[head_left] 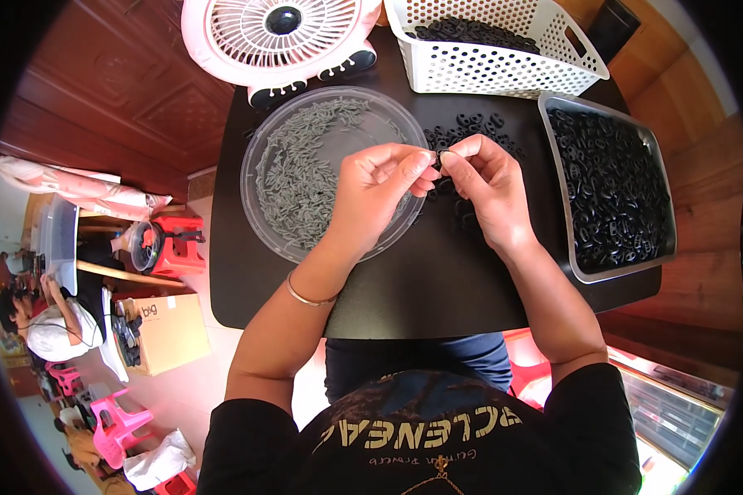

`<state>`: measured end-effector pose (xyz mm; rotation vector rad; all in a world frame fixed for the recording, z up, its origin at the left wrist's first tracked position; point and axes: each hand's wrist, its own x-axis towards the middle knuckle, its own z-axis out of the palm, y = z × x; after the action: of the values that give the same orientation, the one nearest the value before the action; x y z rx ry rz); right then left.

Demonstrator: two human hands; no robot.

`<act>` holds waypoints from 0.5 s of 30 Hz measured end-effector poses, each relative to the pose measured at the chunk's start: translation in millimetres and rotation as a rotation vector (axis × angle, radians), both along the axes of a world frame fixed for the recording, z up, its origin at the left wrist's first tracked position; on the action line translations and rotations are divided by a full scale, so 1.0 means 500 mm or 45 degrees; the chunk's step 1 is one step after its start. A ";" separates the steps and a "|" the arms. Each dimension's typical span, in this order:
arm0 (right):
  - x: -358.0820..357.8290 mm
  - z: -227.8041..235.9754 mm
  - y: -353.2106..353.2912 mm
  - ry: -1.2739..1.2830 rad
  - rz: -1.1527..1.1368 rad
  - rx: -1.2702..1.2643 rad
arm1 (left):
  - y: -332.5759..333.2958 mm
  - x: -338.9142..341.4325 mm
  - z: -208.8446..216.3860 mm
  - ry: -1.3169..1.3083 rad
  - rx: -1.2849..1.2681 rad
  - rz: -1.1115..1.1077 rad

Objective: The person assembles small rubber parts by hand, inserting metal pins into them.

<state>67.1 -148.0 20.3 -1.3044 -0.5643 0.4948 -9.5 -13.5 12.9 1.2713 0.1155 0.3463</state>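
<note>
Above the table, my left hand (384,186) and my right hand (489,177) meet fingertip to fingertip, both closed in a pinch. Between the thumbs and forefingers shows a small black part (440,158), mostly covered by the fingers, so its exact shape is hidden. Under my left hand stands a round clear plastic tub (252,206) with many small grey rod-like pieces (293,153) in it. Loose black ring-like parts (479,125) lie on the table behind and beneath my right hand.
A metal tray (563,194) of black oval parts stands at the right. Behind are a white perforated basket (504,74) with black parts and a pink fan (314,62). The dark table (437,297) ends near my body. At the far left, a person (62,330) sits near a cardboard box (173,334).
</note>
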 end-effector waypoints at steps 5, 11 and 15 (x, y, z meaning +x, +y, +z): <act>0.004 -0.002 -0.001 -0.003 -0.008 -0.026 | 0.005 -0.001 0.003 0.022 -0.029 -0.033; 0.012 -0.007 -0.001 0.019 -0.106 0.018 | 0.004 0.001 0.003 -0.009 -0.015 -0.042; 0.020 -0.007 -0.008 0.085 -0.121 0.046 | 0.005 0.000 -0.002 -0.066 0.030 -0.082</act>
<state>77.1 -152.1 16.6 -1.2698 -0.4519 0.4462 -9.5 -11.0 12.0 1.2858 0.0265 0.3254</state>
